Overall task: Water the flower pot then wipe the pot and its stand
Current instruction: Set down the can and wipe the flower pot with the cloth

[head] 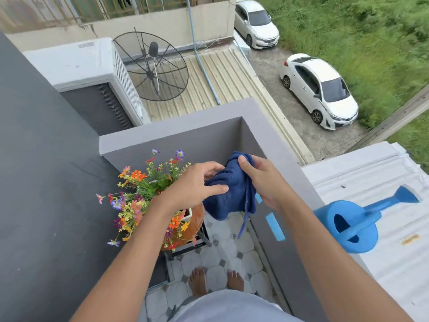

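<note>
A: Two hands on one cloth. The left hand (197, 182) and the right hand (262, 180) both pinch a dark blue microfibre cloth (229, 189) in a closed grip, bunched, with a loose corner hanging below. It is held over the balcony corner, above and just right of the flower pot.

B: Position of the pot?

A: The orange-brown flower pot (193, 223) sits on a dark metal stand (199, 244) on the tiled balcony floor (222, 256), close against the grey parapet wall (176, 126). Artificial-looking mixed flowers (141, 194) spread wide over its left side. The blue watering can (355, 225) rests on the parapet top to the right, well apart from the pot and in neither hand.

B: Step in hand, as judged?

A: Readying the cloth for wiping. Recommendation: fold it into a flat pad, tuck in the hanging corner so it cannot snag the stems, then wipe the pot's bare right flank first and the stand's bars after. Approach from the right, under the blooms.

B: Any legible writing?

A: None readable. A small orange mark (409, 239) on the pale roof sheet beyond the can is too blurred; the cars' plates are too small.
</note>
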The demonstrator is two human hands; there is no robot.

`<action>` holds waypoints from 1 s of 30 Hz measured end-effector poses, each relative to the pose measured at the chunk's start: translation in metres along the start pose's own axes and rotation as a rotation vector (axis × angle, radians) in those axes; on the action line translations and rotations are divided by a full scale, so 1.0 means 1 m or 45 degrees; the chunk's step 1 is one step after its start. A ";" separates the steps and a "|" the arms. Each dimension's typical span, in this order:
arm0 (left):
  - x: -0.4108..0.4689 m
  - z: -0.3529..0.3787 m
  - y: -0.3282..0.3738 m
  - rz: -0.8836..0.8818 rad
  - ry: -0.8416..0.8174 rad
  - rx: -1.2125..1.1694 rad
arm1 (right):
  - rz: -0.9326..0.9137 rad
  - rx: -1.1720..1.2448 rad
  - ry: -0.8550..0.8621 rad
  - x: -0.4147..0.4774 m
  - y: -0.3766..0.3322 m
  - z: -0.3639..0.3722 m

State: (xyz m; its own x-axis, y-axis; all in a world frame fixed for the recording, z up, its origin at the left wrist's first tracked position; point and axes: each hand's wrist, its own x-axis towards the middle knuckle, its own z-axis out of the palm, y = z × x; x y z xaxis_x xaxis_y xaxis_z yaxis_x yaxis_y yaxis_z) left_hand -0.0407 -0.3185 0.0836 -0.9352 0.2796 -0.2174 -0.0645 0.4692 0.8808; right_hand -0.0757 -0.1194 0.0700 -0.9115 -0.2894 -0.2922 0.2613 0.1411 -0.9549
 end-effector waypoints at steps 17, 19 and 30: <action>-0.005 0.103 -0.081 -0.605 0.689 0.114 | 0.240 -0.810 -0.196 0.025 0.119 -0.009; 0.001 0.115 -0.096 -0.884 0.645 -0.126 | 0.448 -0.584 -0.100 0.027 0.138 -0.006; 0.034 0.120 -0.156 -1.282 1.294 -1.267 | 0.722 0.164 -0.044 0.037 0.172 0.023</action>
State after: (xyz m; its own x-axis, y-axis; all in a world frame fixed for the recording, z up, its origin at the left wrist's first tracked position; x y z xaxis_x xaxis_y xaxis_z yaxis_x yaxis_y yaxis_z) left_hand -0.0210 -0.2822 -0.1119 -0.2009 -0.5487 -0.8115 -0.5156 -0.6452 0.5639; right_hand -0.0575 -0.1272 -0.1065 -0.6074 -0.2332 -0.7594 0.7441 0.1676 -0.6467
